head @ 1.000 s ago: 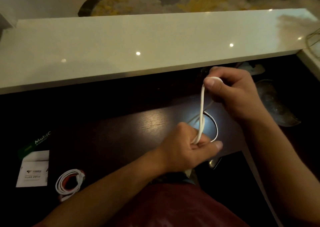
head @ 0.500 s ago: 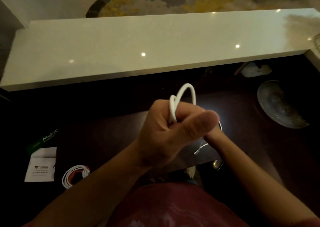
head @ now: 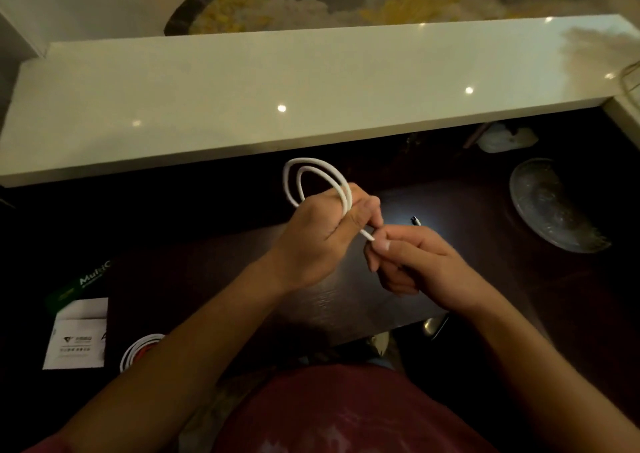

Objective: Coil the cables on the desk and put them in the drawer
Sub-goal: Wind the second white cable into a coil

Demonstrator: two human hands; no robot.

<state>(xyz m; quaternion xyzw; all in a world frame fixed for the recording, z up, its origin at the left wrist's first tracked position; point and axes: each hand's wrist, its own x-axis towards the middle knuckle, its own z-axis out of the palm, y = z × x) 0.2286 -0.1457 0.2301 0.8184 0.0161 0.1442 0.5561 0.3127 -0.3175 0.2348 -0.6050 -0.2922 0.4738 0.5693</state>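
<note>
A white cable (head: 313, 172) stands in two loops above my left hand (head: 320, 241), whose curled fingers grip the bunched strands over the dark desk (head: 214, 279). One strand runs down to my right hand (head: 412, 262), which pinches it between thumb and forefinger. The cable's plug tip (head: 416, 220) pokes out beyond my right hand. A second cable, white and red and coiled (head: 138, 350), lies at the lower left, partly hidden by my left forearm. No drawer can be made out in the dark.
A long white counter (head: 311, 92) runs across the back. A glass dish (head: 550, 207) sits at the right, with a white crumpled thing (head: 505, 137) behind it. A white leaflet (head: 78, 335) and a green package (head: 83, 279) lie at the left.
My left hand has lowered and turned, and the loops above it have grown larger. My right hand has come out from behind it and now pinches the strand to its right.
</note>
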